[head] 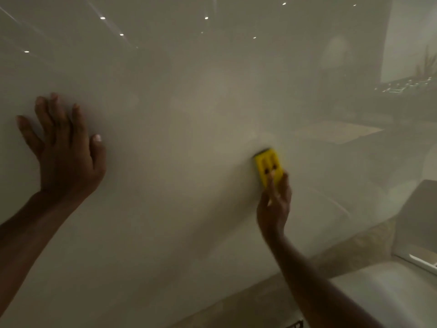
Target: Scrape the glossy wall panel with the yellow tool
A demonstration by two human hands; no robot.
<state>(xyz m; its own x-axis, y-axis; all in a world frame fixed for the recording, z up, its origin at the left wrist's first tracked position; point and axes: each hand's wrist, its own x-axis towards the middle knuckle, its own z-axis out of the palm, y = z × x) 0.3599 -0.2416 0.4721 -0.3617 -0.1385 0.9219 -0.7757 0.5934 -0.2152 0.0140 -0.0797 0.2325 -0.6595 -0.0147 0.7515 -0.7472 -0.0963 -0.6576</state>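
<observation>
A glossy pale wall panel [184, 95] fills most of the view and mirrors ceiling lights and a dim room. My right hand [274, 204] grips the lower end of a small yellow scraper [268, 165], whose dark top edge lies against the panel right of centre. My left hand [63, 150] rests flat on the panel at the left, fingers spread, holding nothing. Both forearms reach up from the bottom of the frame.
At the bottom right the panel meets a speckled beige floor or ledge [260, 301]. A pale boxy object [418, 223] with a white edge stands at the far right. A lighter wall section [411, 36] adjoins the panel at the top right.
</observation>
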